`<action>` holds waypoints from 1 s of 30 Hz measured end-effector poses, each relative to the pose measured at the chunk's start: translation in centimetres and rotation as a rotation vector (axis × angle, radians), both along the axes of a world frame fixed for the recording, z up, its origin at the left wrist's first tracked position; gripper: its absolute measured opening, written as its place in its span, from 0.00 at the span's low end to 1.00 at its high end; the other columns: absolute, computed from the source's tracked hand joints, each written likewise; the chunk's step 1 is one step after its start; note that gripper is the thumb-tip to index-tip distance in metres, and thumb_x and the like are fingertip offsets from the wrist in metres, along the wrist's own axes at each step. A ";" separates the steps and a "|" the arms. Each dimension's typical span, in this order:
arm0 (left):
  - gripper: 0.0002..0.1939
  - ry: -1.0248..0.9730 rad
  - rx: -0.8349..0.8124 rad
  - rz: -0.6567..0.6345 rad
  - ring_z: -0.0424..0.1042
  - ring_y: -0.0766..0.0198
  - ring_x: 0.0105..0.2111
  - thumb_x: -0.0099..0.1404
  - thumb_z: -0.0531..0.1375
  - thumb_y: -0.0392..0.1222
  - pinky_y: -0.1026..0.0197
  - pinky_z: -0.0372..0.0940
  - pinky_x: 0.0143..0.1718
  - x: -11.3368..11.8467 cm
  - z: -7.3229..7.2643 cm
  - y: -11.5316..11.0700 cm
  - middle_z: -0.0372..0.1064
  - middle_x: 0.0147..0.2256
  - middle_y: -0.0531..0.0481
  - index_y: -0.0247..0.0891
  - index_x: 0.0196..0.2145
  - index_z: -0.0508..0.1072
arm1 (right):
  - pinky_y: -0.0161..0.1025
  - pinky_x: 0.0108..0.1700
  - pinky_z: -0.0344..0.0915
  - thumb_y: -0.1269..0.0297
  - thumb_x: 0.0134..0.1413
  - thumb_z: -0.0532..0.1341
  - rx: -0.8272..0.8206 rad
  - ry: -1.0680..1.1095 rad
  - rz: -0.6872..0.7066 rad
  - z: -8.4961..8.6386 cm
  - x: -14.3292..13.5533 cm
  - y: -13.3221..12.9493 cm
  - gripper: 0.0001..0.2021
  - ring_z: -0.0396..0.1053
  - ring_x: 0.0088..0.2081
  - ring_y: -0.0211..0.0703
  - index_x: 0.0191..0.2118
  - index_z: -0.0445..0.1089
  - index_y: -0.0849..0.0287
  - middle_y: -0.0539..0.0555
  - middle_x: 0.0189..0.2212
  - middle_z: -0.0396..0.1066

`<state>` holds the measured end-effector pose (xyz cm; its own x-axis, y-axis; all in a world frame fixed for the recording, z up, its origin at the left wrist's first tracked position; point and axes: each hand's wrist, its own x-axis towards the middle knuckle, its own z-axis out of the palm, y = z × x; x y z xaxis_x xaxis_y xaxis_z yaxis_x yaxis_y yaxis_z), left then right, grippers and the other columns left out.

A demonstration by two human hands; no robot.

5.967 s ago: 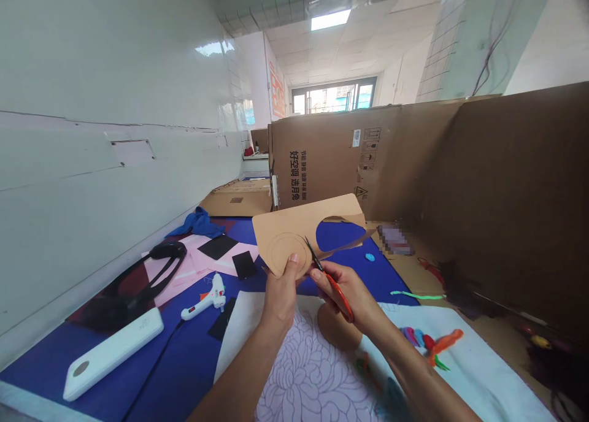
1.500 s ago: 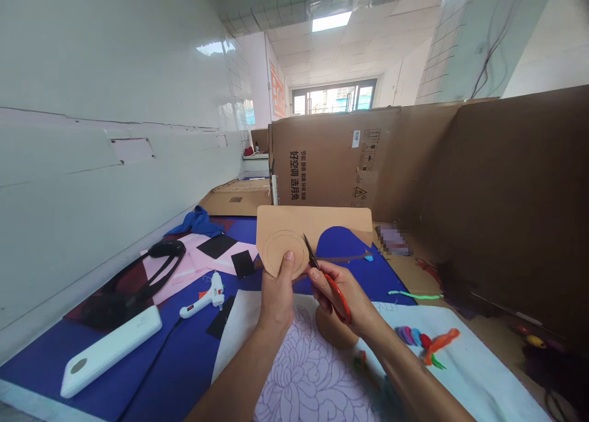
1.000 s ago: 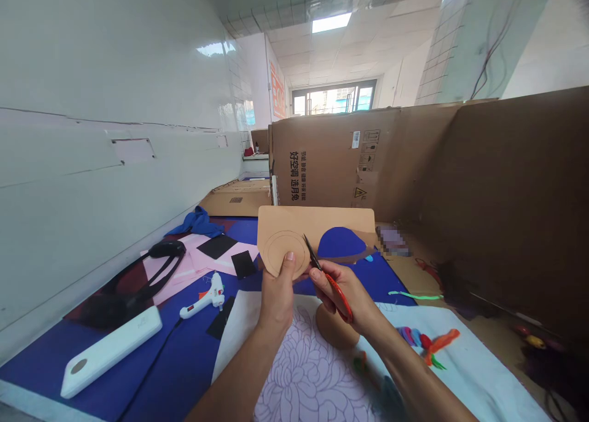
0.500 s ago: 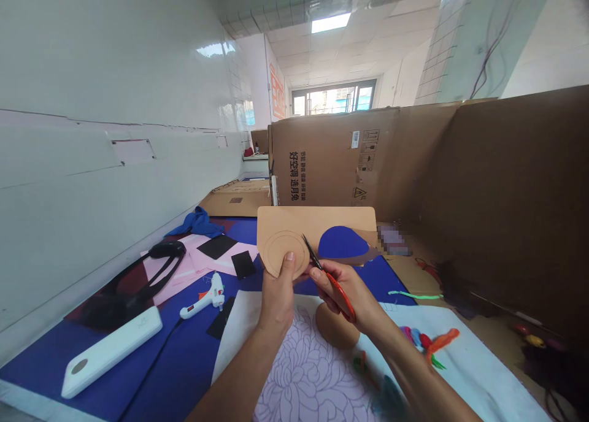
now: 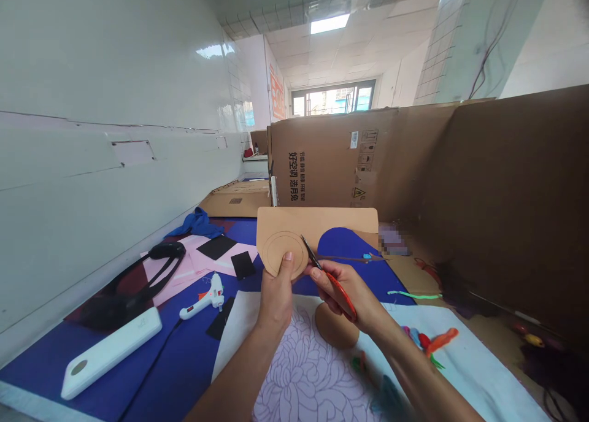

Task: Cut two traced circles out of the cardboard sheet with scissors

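My left hand pinches the lower edge of a tan sheet of card, thumb in front. Two pencilled rings, one inside the other, are drawn on the card under the thumb. A rounded opening is cut in its right part, and the blue tabletop shows through. In my right hand are scissors with red handles; their dark blades lie against the card along the right side of the drawn circle. Below the hands, a tan oval cutout rests on a white sheet with a flower line drawing.
To the left lie a white glue gun, a long white device, black straps, pink sheets with black squares and a blue cloth. Coloured fuzzy pieces sit at right. Tall cardboard walls the back and right.
The strip of card hanging below the opening has shifted and now looks thinner, with a small blue patch showing near it. Both hands and the scissors stay almost where they were.
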<state>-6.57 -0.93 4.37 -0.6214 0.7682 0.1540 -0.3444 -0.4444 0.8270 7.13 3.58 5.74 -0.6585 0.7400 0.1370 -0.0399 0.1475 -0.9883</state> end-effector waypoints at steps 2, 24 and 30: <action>0.24 0.013 0.003 -0.010 0.82 0.46 0.51 0.61 0.73 0.54 0.45 0.75 0.55 -0.1 -0.1 0.0 0.83 0.49 0.37 0.37 0.50 0.82 | 0.32 0.16 0.44 0.35 0.57 0.67 0.001 0.001 0.001 0.1 0.0 -0.1 0.27 0.52 0.16 0.32 0.30 0.66 0.56 0.44 0.18 0.61; 0.28 0.003 -0.009 -0.034 0.82 0.43 0.51 0.60 0.74 0.51 0.44 0.77 0.53 0.1 0.3 -0.1 0.84 0.48 0.36 0.36 0.55 0.81 | 0.32 0.17 0.44 0.35 0.55 0.70 0.019 -0.012 -0.022 -0.3 0.1 0.3 0.27 0.53 0.17 0.32 0.29 0.67 0.56 0.45 0.19 0.62; 0.28 0.039 -0.005 -0.032 0.82 0.43 0.52 0.59 0.74 0.54 0.44 0.76 0.54 0.0 0.0 0.0 0.84 0.48 0.35 0.36 0.53 0.82 | 0.32 0.16 0.45 0.36 0.56 0.69 0.012 -0.009 -0.012 -0.5 0.2 0.4 0.27 0.52 0.16 0.32 0.29 0.66 0.55 0.44 0.19 0.61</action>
<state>-6.62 -0.98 4.37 -0.5900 0.7885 0.1738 -0.3257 -0.4293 0.8424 7.29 4.00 5.28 -0.6511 0.7461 0.1394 -0.0287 0.1594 -0.9868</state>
